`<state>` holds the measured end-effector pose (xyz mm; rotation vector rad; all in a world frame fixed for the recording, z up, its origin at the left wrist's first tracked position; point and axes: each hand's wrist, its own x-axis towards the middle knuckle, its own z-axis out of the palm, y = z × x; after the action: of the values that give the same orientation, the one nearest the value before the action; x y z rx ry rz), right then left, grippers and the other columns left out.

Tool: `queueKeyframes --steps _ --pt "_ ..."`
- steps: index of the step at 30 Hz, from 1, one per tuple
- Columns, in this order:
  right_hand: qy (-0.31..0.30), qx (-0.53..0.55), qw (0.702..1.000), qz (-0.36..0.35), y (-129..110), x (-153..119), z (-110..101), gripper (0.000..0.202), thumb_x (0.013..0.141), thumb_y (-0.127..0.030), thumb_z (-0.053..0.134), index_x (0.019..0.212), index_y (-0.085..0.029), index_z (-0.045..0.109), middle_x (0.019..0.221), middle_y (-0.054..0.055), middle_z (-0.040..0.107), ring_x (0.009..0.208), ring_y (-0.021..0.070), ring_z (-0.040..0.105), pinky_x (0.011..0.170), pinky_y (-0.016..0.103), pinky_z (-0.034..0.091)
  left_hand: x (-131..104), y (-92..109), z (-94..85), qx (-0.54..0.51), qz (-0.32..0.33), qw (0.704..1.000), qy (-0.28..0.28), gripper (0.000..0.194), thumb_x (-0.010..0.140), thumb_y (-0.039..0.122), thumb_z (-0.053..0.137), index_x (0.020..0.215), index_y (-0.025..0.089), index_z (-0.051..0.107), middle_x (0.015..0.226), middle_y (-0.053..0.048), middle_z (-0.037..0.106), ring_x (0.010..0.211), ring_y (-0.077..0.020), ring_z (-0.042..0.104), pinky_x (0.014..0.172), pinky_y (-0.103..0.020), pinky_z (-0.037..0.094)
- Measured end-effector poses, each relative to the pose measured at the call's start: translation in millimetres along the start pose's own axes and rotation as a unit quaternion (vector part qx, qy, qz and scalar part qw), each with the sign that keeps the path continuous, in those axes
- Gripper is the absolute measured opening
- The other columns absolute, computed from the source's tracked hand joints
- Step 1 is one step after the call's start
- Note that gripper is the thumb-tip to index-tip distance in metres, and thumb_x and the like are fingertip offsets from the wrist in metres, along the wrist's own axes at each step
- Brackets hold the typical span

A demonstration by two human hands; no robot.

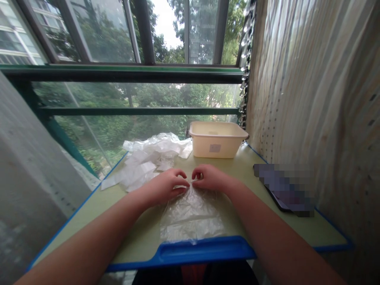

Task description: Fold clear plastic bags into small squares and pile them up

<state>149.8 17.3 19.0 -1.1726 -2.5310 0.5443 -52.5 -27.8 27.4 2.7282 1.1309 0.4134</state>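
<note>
A clear, crinkled plastic bag (192, 217) lies flat toward the table's front edge, its far end gathered to a narrow neck. My left hand (170, 185) is at the left side of that neck, fingers curled and fingertips pinching the film. From the other side my right hand (210, 178) pinches the same gathered end between thumb and fingers. The two sets of fingertips almost meet. Just beyond my left hand is a loose heap of white, translucent plastic bags (148, 158).
A cream plastic bin (216, 144) with a small label stands at the table's back. On the right lies a dark phone (282, 194), partly blurred out. The pale green table (133, 233) has a blue rim and front tray. Curtains (308, 99) and windows surround it.
</note>
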Motion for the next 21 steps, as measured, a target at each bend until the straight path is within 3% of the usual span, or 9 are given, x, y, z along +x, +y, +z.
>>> queueKeyframes --steps 4,11,16,21 --pt "-0.011 0.010 1.000 0.002 -5 -4 -7 0.019 0.068 -0.032 0.060 0.080 -0.018 0.066 0.077 0.001 0.059 0.065 0.0104 0.051 0.058 0.019 0.036 2 -2 3.4 0.017 -0.001 1.000 0.008 0.024 0.083 0.030 0.047 0.094 0.025 0.067 0.103 -0.007 0.056 0.088 -0.0175 0.054 0.078 -0.027 0.042" --pt "-0.088 0.041 0.995 0.006 -8 -13 -17 0.024 0.063 -0.036 0.066 0.082 -0.023 0.069 0.077 -0.001 0.058 0.065 0.0107 0.052 0.057 0.019 0.036 1 2 0.0 -0.001 0.009 0.999 0.043 0.019 0.081 0.025 0.050 0.091 0.022 0.066 0.094 -0.007 0.058 0.085 -0.0166 0.054 0.076 -0.027 0.042" --pt "-0.135 0.039 0.990 0.019 -9 -13 -16 0.029 0.060 -0.038 0.068 0.087 -0.026 0.070 0.074 -0.002 0.058 0.061 0.0098 0.051 0.053 0.018 0.035 -2 10 -5.4 -0.012 0.002 0.999 -0.033 0.015 0.077 0.029 0.054 0.080 0.022 0.068 0.080 -0.003 0.059 0.068 -0.0124 0.054 0.064 -0.022 0.040" --pt "-0.134 0.022 0.991 0.015 -11 -12 -15 0.027 0.060 -0.036 0.065 0.086 -0.027 0.070 0.076 -0.002 0.059 0.062 0.0101 0.052 0.052 0.018 0.035 -2 13 -5.4 -0.019 -0.008 0.997 -0.073 0.017 0.078 0.029 0.052 0.084 0.023 0.067 0.080 -0.001 0.060 0.066 -0.0116 0.055 0.061 -0.021 0.039"
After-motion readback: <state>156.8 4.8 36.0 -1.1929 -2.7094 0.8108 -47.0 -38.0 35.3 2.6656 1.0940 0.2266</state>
